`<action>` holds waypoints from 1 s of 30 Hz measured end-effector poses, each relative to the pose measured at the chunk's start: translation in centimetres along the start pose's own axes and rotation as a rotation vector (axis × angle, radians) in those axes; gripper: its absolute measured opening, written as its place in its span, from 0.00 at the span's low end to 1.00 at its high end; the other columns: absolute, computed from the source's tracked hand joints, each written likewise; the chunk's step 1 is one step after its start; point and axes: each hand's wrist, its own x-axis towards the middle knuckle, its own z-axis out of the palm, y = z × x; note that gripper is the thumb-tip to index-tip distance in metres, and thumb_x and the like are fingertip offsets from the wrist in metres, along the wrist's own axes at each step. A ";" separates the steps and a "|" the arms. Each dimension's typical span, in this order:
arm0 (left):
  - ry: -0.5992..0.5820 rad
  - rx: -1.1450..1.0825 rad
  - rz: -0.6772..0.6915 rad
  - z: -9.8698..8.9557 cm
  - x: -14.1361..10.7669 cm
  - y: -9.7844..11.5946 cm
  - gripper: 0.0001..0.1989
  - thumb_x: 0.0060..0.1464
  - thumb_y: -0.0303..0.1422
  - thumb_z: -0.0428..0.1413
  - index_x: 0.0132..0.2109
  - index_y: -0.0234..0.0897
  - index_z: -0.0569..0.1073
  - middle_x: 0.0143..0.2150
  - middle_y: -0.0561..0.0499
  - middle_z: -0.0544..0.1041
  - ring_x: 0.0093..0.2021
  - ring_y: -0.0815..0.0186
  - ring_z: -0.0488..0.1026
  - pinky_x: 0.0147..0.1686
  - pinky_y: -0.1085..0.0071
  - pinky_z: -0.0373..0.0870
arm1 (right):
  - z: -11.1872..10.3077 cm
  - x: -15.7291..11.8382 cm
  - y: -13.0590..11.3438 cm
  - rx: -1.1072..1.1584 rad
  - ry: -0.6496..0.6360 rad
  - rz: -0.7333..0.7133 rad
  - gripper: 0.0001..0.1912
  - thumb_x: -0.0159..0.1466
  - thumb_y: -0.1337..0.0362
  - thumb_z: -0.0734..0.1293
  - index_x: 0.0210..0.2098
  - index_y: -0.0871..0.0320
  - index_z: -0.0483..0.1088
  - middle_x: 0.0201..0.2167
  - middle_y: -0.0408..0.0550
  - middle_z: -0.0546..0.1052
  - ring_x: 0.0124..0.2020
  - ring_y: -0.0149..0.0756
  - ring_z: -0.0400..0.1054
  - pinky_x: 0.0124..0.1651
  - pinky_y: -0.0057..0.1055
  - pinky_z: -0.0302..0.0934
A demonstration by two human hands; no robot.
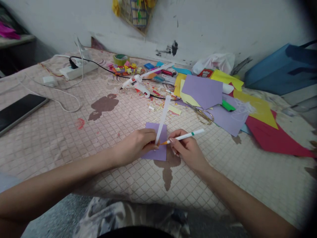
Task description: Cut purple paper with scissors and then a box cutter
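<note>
A small rectangle of purple paper (162,153) lies on the patterned tablecloth in front of me. Across it runs a narrow translucent white strip (163,117), slanting up and away; it looks like a ruler or a glue stick, I cannot tell which. My left hand (138,145) is closed on the strip's near end, its fingertips resting on the paper. In my right hand (185,148) is a white pen (192,134) with an orange tip and a green band. The tip points left and meets the paper close to the strip's near end.
Beyond the paper lie a white glue gun (137,85), gold-handled scissors (204,115) and colored paper scraps. Purple sheets (203,89), yellow paper (260,107) and red paper (267,134) pile up at right. At left are a phone (21,107) and a power strip (74,70) with cables.
</note>
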 end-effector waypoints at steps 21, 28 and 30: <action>0.020 -0.001 0.004 0.2 -0.3 0.0 0.06 0.60 0.27 0.51 0.36 0.33 0.72 0.34 0.51 0.74 0.34 0.68 0.70 0.36 0.72 0.66 | 0.8 1.5 -0.2 -0.220 -0.018 -0.143 0.06 0.61 0.64 0.63 0.29 0.58 0.64 0.19 0.38 0.66 0.20 0.26 0.58 0.22 0.24 0.53; 0.038 0.000 0.008 0.3 -0.6 -0.2 0.06 0.59 0.24 0.51 0.34 0.34 0.71 0.33 0.52 0.73 0.33 0.70 0.69 0.36 0.73 0.66 | 0.6 0.3 0.1 -0.381 0.043 -0.418 0.12 0.67 0.65 0.58 0.48 0.53 0.66 0.43 0.47 0.75 0.44 0.34 0.70 0.46 0.34 0.64; 0.045 -0.007 0.021 0.3 -0.6 -0.3 0.05 0.59 0.26 0.52 0.35 0.34 0.71 0.34 0.52 0.74 0.33 0.70 0.69 0.36 0.74 0.66 | 0.7 -0.1 0.1 -0.533 -0.038 -0.443 0.14 0.64 0.65 0.63 0.50 0.53 0.65 0.49 0.49 0.73 0.53 0.39 0.66 0.54 0.41 0.61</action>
